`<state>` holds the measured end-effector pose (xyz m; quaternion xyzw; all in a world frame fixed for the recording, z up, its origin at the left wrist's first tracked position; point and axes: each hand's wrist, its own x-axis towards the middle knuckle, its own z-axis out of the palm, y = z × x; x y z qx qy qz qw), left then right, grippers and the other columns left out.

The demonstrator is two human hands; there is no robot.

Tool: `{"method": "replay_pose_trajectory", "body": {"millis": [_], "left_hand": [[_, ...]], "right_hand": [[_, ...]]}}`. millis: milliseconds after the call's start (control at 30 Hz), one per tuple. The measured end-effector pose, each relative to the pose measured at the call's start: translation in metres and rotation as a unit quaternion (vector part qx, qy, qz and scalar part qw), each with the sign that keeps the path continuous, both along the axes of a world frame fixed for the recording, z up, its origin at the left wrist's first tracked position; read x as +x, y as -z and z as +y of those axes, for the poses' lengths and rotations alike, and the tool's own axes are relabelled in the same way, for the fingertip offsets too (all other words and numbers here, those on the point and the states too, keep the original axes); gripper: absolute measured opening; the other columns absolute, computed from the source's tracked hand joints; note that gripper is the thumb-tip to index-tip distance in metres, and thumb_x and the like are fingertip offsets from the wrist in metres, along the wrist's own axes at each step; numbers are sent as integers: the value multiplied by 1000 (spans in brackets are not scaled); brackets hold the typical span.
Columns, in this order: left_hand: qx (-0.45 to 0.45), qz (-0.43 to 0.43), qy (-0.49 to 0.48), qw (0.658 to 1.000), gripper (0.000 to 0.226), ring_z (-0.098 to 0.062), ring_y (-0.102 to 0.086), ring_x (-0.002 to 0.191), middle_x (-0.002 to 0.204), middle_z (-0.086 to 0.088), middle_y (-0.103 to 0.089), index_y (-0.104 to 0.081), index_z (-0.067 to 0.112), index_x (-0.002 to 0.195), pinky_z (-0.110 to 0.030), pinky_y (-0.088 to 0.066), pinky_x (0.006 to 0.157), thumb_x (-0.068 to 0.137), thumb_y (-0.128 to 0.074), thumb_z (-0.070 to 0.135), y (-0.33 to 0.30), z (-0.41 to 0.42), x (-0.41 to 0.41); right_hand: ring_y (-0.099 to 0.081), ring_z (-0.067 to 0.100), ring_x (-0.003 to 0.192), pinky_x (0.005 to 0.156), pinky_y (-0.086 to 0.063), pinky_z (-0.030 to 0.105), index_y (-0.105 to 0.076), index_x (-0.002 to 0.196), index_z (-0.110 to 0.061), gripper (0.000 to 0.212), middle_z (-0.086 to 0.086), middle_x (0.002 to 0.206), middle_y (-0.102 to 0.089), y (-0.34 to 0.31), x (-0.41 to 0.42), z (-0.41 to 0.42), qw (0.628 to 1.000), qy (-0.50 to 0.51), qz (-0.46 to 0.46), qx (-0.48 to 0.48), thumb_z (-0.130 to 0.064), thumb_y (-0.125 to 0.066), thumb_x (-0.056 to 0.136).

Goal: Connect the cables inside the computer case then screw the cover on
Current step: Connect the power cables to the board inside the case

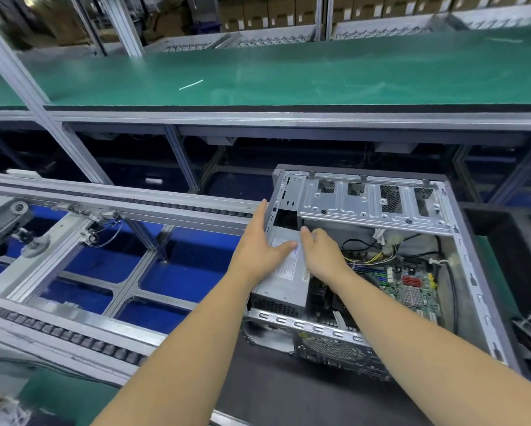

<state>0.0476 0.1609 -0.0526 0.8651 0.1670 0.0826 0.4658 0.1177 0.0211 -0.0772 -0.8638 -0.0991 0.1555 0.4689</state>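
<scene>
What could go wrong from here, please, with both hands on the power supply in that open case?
1. The loose cables lie right beside the power supply; shifting it could pinch or snag them.
2. The left hand rests along the computer case wall, whose bare metal edge might scrape it.
3. The right hand hovers near the motherboard; a slip could knock it.

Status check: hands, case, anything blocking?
Left hand flat against case edge, thumb on power supply. Right hand resting on it. Cover off, cables loose. Nothing blocking.
</scene>
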Motion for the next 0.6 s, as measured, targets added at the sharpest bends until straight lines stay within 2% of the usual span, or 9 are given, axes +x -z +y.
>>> {"method": "replay_pose_trajectory", "body": {"millis": [100,167,233,333,367,400,533,600], "left_hand": [[1,8,-6,1000,111,-6,-38,138,153,18,-36,-7,53,149,-31,-40,104,68,-82,56,-1,0,0],[-1,9,-12,1000,113,-8,-38,139,154,18,-36,-6,51,150,-33,-41,104,67,-83,57,-1,-1,-1],[-9,16,-21,1000,116,-11,-39,139,155,15,-36,-6,50,151,-38,-41,107,65,-84,57,-1,-1,0],[-24,28,-33,999,120,-17,-36,142,157,12,-33,-6,46,153,-35,-38,107,65,-86,55,-1,0,2],[-28,29,-35,999,121,-18,-33,144,159,10,-30,-7,42,155,-32,-34,105,65,-86,54,-1,0,4],[-30,29,-38,998,121,-18,-31,145,160,9,-29,-8,38,156,-31,-33,104,66,-86,55,-1,-1,5],[-22,40,-52,998,118,-21,-33,144,158,4,-32,-12,32,157,-36,-35,107,67,-84,58,-3,-3,9],[-31,38,-41,998,118,-20,-29,146,160,5,-28,-10,34,157,-36,-33,110,68,-85,55,-2,-1,7]], "right_hand": [[-55,17,82,60,-34,27,-51,99,-13,37,-2,94,-58,-4,1,0,999,26,-18,29,-46,-37,106],[-54,8,81,61,-35,24,-49,107,-18,29,-1,103,-58,-5,-2,-2,998,31,-9,46,-46,-44,104],[-50,0,82,63,-37,21,-42,118,-24,31,-1,112,-56,-5,-6,-4,995,21,54,80,-49,-49,101],[-52,16,106,84,-39,30,-21,149,-26,59,-2,134,-46,-6,-14,-5,966,5,214,145,-55,-42,102],[-50,19,112,88,-36,33,-13,155,-24,67,0,138,-44,-5,-13,-4,967,-1,218,131,-58,-38,102],[-49,19,110,87,-36,34,-10,157,-20,70,3,139,-45,-5,-11,-2,975,-2,195,109,-58,-34,103],[-46,13,89,79,-35,33,-13,157,-12,71,8,133,-50,-10,-8,2,988,14,126,86,-56,-32,104],[-47,18,95,82,-36,34,-12,157,-12,73,4,128,-49,-7,-9,-2,990,-3,123,76,-57,-33,103]]}}
